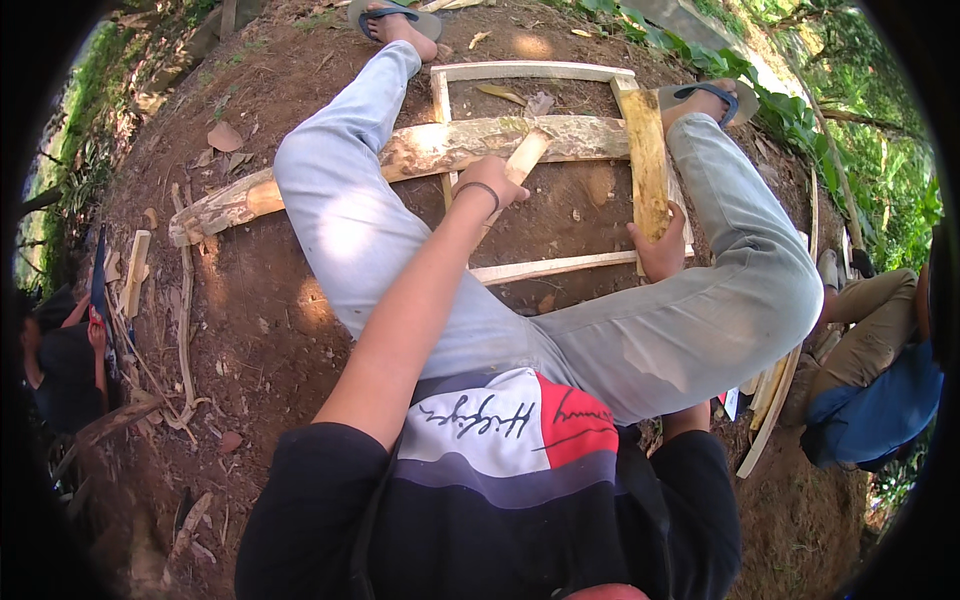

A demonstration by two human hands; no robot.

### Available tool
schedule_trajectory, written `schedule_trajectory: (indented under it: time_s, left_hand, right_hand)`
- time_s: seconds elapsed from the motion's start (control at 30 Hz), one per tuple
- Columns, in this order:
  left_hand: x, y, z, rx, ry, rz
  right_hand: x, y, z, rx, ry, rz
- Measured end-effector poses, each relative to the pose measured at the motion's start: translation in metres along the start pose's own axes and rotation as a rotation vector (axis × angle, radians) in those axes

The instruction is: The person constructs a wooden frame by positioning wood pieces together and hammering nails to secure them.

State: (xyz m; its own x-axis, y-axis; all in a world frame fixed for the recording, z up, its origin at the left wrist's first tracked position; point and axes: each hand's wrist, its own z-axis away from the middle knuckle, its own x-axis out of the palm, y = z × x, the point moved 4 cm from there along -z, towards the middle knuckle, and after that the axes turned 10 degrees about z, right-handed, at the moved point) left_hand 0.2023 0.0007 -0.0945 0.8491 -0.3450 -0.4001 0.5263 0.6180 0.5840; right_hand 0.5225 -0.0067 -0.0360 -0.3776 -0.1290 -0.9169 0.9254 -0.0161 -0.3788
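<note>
Pale wood shows in my left hand [490, 185], just above the middle of the frame: a short, flat, pale wooden stick [527, 157]. My fingers are curled tight around it, and its top end is over a long, curved log with patchy brown bark [450, 146]. My right hand [662, 250], right of the middle, is wrapped around the low end of a flat yellow-brown wooden board [647, 165]. My hands are apart, each with its own piece.

I think I hold the board low so it won't tip or slide. My blue-grey jeans [690, 325] are spread wide, maybe to leave room for the wood between my legs. The log goes across a box shape made of thin pale wooden strips [535, 71], so maybe the strips help prop it up.

Some bits are hard to see. My left leg covers part of the log, and the board hides its right end. I can't tell if the board touches the log. My fist covers the middle of the stick, and its low end is hard to make out. My right thigh hides much of my right arm. At the right edge, a person in a blue top [870, 410] is partly cut off. At the left edge, a person in dark clothes [65, 370] is too dim to see well.
</note>
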Motion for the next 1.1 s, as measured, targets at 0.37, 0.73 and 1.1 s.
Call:
schedule_trajectory:
  time_s: [0.37, 0.73, 1.1]
  left_hand:
    - [0.017, 0.018, -0.007, 0.128, 0.037, -0.034]
    - [0.05, 0.029, -0.002, -0.013, -0.09, 1.04]
    - [0.109, 0.058, -0.001, -0.11, -0.345, 1.148]
  right_hand:
    - [-0.038, 0.137, 0.158, 0.45, 0.311, 0.178]
    - [-0.053, 0.144, 0.166, 0.682, 0.369, 0.063]
    - [-0.161, -0.023, 0.023, 0.178, 0.721, -0.675]
